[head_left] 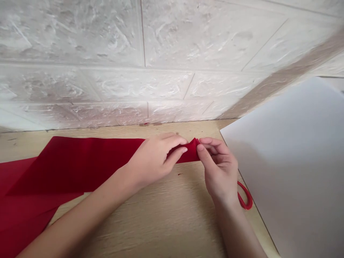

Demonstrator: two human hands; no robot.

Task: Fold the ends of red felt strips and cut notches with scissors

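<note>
Clock taken from the hands, 12 toward the wall.

- Wall: pale, brick-patterned, right across 12.
- Table: wood-grained, under the work and bare toward 6.
- Sheet: white, large, at 3 to 4. Could not tell what it rested on.
- Strip: dark red, main item. Ran from 9 in to the centre, its narrow end between the hands, its far end slanted. Lay partly over a lighter red piece at 8; could not tell whether the two were joined.
- Left hand: clamped on the strip just short of its end, thumb on the near face, fingers over the far edge.
- Right hand: thumb and fingers pinched together on the very end.
- Loop: red, at 4, just beside the right wrist, partly hidden; possibly a handle.
- Scraps: one red bit near 7, another at 10 by the wall.

Progress (judged): early. Done: a small peaked fold pinched up at the strip's end, no fastening seen on it. Left: the long run toward 9 lay flat, ungathered. Detail under the fingers was hidden.
</note>
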